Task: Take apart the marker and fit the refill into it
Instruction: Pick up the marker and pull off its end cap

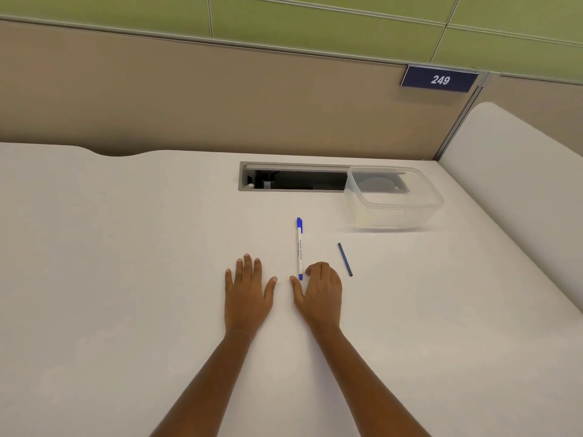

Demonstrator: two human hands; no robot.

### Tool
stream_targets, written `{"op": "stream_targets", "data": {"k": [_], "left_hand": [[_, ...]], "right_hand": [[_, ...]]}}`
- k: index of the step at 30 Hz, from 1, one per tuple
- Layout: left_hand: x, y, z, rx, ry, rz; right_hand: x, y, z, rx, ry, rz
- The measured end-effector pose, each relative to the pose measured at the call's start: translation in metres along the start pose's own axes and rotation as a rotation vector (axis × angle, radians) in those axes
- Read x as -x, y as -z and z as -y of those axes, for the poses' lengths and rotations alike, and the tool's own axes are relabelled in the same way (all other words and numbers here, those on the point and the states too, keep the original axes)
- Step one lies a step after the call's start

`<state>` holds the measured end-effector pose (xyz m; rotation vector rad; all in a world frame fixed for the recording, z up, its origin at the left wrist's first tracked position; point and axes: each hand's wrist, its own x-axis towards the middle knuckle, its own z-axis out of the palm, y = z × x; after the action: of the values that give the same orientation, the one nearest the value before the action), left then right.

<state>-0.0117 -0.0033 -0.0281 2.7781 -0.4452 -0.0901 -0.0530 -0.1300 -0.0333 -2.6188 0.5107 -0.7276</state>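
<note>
On the white desk, the left hand lay palm down with its fingers straight and slightly spread, holding nothing. At its 3 o'clock, just beside it, the right hand rested with the thumb stretched out and the other fingers bent downward. The near end of the marker sat in the gap between that thumb and the bent forefinger. Whether the fingers already touched or pinched it could not be told. The marker, white-barrelled with a blue cap, lay flat on the desk along the 12-to-6 line, capped end at 12 o'clock and small blue end plug at 6. At 3 o'clock of the marker and clearly apart from it lay the refill, a thin dark blue stick tilted from about 11 to 5 o'clock, untouched. Farther off, at 1 o'clock of the marker, a clear plastic container stood partly over the right end of the open cable slot. Judging by this, the task was at its very start: the marker was whole and the reach for it was under way. The next move would probably call for lifting the marker by its near end, bringing the left hand in to hold the barrel, and working the end plug or cap off.
</note>
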Motion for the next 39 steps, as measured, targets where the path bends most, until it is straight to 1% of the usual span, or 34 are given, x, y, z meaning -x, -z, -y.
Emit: {"op": "stream_targets", "data": {"k": [5,12,17,18,21,23,26,29,32,35,39], "left_hand": [[0.000,0.000,0.001,-0.004,-0.015,0.016],[-0.001,-0.001,0.003,-0.012,-0.014,-0.009],[0.001,-0.001,0.004,0.068,-0.029,0.007],[0.001,-0.001,0.003,0.098,-0.024,-0.021],[-0.003,-0.005,0.001,0.367,-0.022,-0.175],[-0.004,-0.002,-0.003,0.593,0.027,-0.202],[-0.003,0.003,-0.014,0.799,0.061,-0.264],[-0.004,0.006,-0.022,0.983,0.103,-0.210],[-0.004,0.007,-0.027,1.165,0.174,-0.156],[-0.005,0.006,-0.027,1.296,0.213,-0.093],[-0.007,0.010,-0.025,1.395,0.260,0.099]], "right_hand": [[0.000,0.000,0.001,0.007,-0.028,-0.035],[-0.002,0.001,0.002,0.004,-0.056,0.013],[-0.003,0.001,-0.002,-0.034,-0.058,-0.021],[-0.003,0.001,-0.003,-0.071,-0.083,-0.027],[-0.003,0.002,-0.008,-0.214,-0.202,-0.028],[0.000,0.006,-0.010,-0.336,-0.270,-0.023],[0.002,0.014,-0.010,-0.530,-0.350,0.008],[0.002,0.014,-0.011,-0.668,-0.393,0.018],[0.002,0.015,-0.012,-0.727,-0.401,-0.012],[0.001,0.017,-0.011,-0.757,-0.400,-0.024],[0.000,0.018,-0.009,-0.789,-0.412,-0.011]]}}
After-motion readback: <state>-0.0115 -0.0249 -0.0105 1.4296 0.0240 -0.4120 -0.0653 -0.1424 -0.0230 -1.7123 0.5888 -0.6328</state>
